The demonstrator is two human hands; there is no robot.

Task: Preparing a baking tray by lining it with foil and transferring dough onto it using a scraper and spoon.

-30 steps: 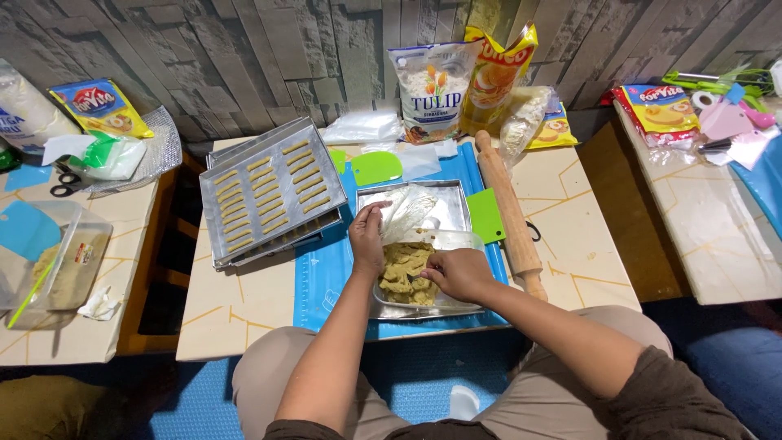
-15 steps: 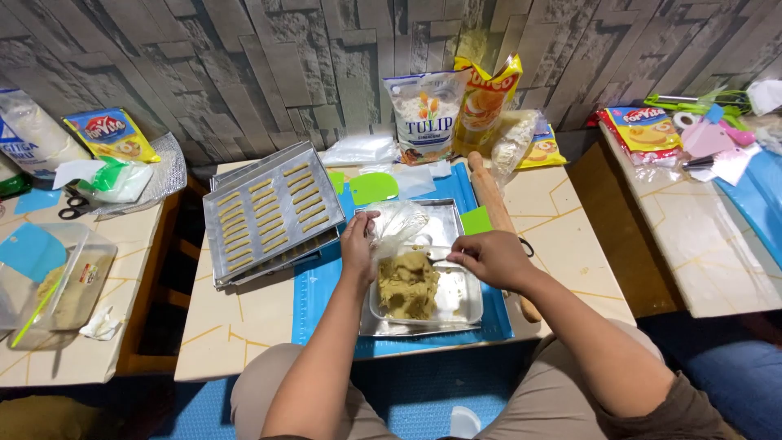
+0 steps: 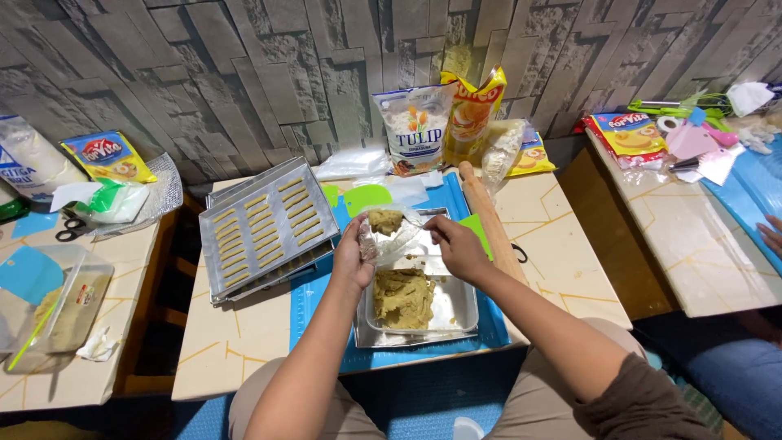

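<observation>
Along the grey stone-pattern wall at the top centre of the frame I count two upright bags side by side: a white flour bag with a blue label [image 3: 419, 129] and a yellow-and-orange pouch [image 3: 471, 112] just to its right, with a clear plastic bag [image 3: 498, 153] leaning against that one. Three flat yellow-and-blue snack-style packets show: one at upper left [image 3: 108, 157], one behind the clear bag [image 3: 533, 156] and one at upper right [image 3: 629, 133] on the neighbouring tabletop. On the middle beige tiled tabletop [image 3: 244, 334] lies a blue rectangular mat [image 3: 322, 297], and on it a shiny rectangular metal pan [image 3: 456, 310] holding one lump of tan dough [image 3: 404, 295]. Left of centre sits one grey baking tray [image 3: 267, 228] with three columns of pale dough sticks. One wooden rolling pin [image 3: 487, 218] runs diagonally right of the pan, and two green plastic scrapers show, one [image 3: 368, 197] above the pan and one [image 3: 475, 231] partly hidden by my right hand. My left hand [image 3: 352, 259] and right hand [image 3: 456, 248] are raised just above the pan, each grip pinched narrow on an edge of a crumpled clear plastic sheet [image 3: 399, 236] stretched between them, with a small piece of dough [image 3: 384, 220] lying in it.
</observation>
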